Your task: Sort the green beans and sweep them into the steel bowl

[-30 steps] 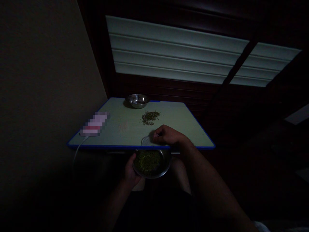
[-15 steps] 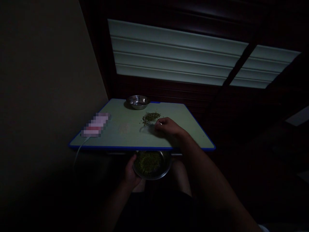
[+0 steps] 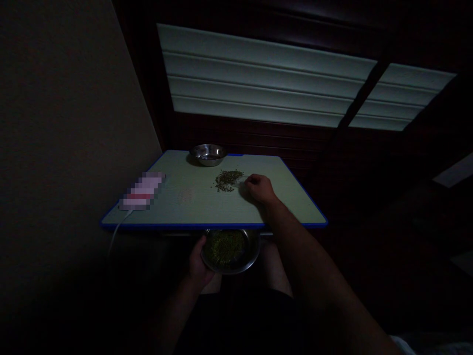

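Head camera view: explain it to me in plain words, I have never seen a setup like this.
There is no machine here: the hands are a person's own, bare. The camera is worn on that person's head and looks forward and down, so you see roughly what they see. The room is dim.

The left hand grips the side of a metal bowl holding greenish grains, below the near edge of a blue-rimmed table. The right hand is over the tabletop, seemingly pinching a small clear piece, hard to make out, beside a loose heap of grains.

Also on the table are a second bowl at the far edge and, at the left, a blurred-out flat object with a white cable.
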Demonstrator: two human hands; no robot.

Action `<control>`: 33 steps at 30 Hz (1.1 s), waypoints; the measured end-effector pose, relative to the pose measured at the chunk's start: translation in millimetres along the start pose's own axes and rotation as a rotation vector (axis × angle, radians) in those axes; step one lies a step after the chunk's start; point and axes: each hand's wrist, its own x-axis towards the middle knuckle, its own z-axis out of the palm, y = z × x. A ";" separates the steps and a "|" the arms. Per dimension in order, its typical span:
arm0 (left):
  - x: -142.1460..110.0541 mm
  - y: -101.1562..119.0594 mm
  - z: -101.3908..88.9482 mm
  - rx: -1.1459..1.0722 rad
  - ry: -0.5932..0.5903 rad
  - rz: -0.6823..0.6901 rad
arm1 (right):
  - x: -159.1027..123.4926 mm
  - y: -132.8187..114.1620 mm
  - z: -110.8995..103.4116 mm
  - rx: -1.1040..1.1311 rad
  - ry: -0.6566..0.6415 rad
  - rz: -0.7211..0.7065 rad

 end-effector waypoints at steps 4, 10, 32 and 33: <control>0.8 0.4 -1.0 -0.009 0.005 -0.016 | -0.2 0.0 1.3 -0.084 -0.044 -0.011; 0.7 0.3 0.7 0.011 0.026 0.002 | -2.8 -2.7 1.2 -0.042 -0.108 -0.044; 0.1 0.0 1.1 0.001 0.020 0.010 | -5.1 -6.3 -0.8 0.104 -0.110 0.057; 0.3 -0.1 1.1 0.007 0.025 0.014 | -5.1 -6.4 -0.6 0.110 -0.117 0.056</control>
